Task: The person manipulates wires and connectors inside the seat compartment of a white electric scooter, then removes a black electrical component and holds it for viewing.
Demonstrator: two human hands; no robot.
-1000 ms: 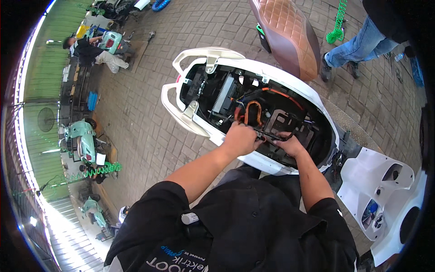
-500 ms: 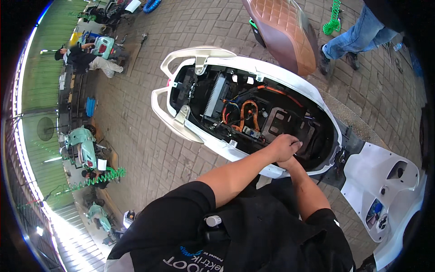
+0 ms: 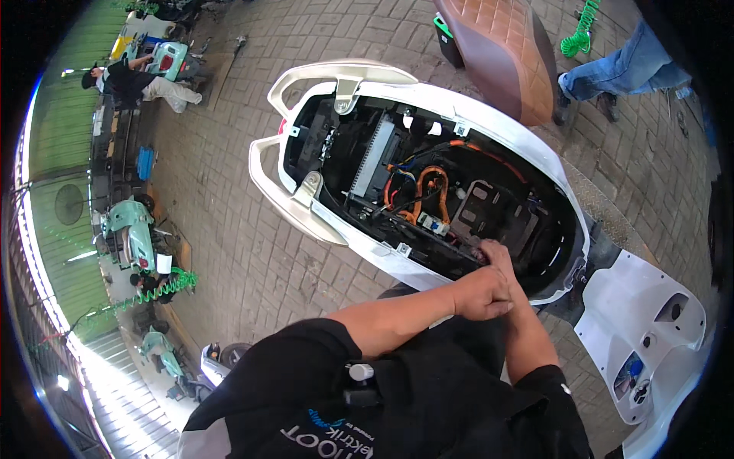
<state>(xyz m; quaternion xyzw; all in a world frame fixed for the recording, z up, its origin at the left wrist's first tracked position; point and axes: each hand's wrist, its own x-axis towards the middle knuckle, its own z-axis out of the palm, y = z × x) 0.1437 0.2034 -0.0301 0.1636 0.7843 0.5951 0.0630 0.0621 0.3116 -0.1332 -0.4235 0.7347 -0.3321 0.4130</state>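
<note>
A white scooter (image 3: 428, 96) stands on brick paving with its under-seat bay open, showing orange cables (image 3: 436, 191) and black boxes (image 3: 489, 210). My right hand (image 3: 495, 254) reaches over the near rim into the bay, fingertips on a dark part by the edge. Most of that hand is hidden. My left hand (image 3: 482, 294) is curled into a fist just outside the rim, lying against my right wrist. I see nothing in it.
The brown quilted seat (image 3: 501, 53) is tipped up behind the bay. A person in jeans (image 3: 619, 73) stands at the far right near a green coiled hose (image 3: 577, 34). The scooter's white front panel (image 3: 650, 336) is at my right. Mint scooters (image 3: 130, 229) and a seated person (image 3: 138, 80) are at the left.
Both hands have shifted from the middle of the bay to its near right rim. My left hand has come out of the bay and closed over my right wrist.
</note>
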